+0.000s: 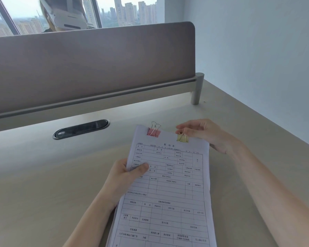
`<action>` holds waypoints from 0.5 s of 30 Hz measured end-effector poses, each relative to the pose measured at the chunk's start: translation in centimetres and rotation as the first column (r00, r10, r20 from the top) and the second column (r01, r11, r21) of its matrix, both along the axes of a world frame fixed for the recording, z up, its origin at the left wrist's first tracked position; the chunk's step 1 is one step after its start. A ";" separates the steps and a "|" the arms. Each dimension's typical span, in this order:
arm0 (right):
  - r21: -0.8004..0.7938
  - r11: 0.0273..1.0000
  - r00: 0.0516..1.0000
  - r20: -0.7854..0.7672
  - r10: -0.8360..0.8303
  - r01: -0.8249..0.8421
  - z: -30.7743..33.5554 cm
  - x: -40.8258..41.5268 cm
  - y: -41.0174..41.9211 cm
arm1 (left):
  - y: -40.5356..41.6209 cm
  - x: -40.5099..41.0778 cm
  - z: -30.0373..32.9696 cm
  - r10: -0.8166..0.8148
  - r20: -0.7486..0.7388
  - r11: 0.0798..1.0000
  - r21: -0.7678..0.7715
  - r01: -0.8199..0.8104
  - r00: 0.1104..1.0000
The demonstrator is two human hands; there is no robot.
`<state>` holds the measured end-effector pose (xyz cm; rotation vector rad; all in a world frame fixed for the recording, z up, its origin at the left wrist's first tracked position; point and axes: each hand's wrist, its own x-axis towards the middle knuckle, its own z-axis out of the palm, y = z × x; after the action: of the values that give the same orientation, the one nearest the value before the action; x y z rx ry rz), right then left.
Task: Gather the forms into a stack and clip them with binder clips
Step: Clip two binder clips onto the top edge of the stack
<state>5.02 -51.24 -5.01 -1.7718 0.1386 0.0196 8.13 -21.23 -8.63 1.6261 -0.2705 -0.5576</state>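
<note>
Forms [168, 184] sit stacked over the counter [43, 175]; left hand [127, 175] grips their nine-o'clock edge for steadiness, right hand [202, 132] pinches the yellow clip [182, 138] at one o'clock beside the pink clip [153, 132].

Beige desk [43, 175] (black oval cable grommet [81, 129] inset)

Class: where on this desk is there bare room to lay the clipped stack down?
Bare desk lies left of the left hand, below the cable port. Another patch lies right of the right hand, towards the wall. The middle is crowded by stack and forearms.
</note>
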 end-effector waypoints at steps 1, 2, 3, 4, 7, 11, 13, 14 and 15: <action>0.008 1.000 1.000 -0.003 0.004 -0.004 -0.2 -0.1 -0.2 | 0.0 0.0 0.1 0.008 -0.005 1.000 -0.004 -0.008 1.000; 0.015 1.000 1.000 -0.005 0.003 -0.003 -0.3 -0.2 -0.3 | 0.0 -0.1 0.1 0.018 -0.009 1.000 -0.005 -0.018 1.000; 0.014 1.000 1.000 -0.005 -0.001 0.001 -0.5 -0.4 -0.4 | 0.0 -0.1 0.2 0.027 -0.010 1.000 -0.006 -0.027 1.000; 0.004 1.000 1.000 -0.004 -0.006 0.006 -0.6 -0.5 -0.4 | 0.0 -0.2 0.2 0.032 -0.009 0.999 -0.006 -0.032 0.999; -0.028 0.999 0.999 0.006 -0.034 0.034 -0.9 -0.7 -0.3 | 0.0 -0.3 0.3 0.036 -0.001 0.999 0.000 -0.036 0.999; -0.003 0.997 0.997 0.003 -0.083 0.083 -1.3 -0.8 0.0 | -0.1 -0.4 0.3 0.040 0.007 0.999 0.007 -0.040 0.999; 0.029 0.992 0.993 -0.016 -0.119 0.120 -1.5 -0.8 0.0 | -0.1 -0.3 0.3 0.051 0.009 0.999 0.005 -0.051 0.999; 0.053 0.988 0.989 -0.025 -0.143 0.144 -1.7 -0.8 0.1 | -0.1 -0.4 0.4 0.057 0.011 0.998 0.003 -0.057 0.998; 0.079 0.982 0.985 -0.035 -0.169 0.171 -1.9 -0.7 0.1 | -0.2 -0.4 0.4 0.064 0.012 0.998 -0.001 -0.064 0.998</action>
<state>4.27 -51.15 -6.90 -1.6735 0.3053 -0.0718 7.76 -21.38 -8.25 1.6323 -0.2263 -0.4994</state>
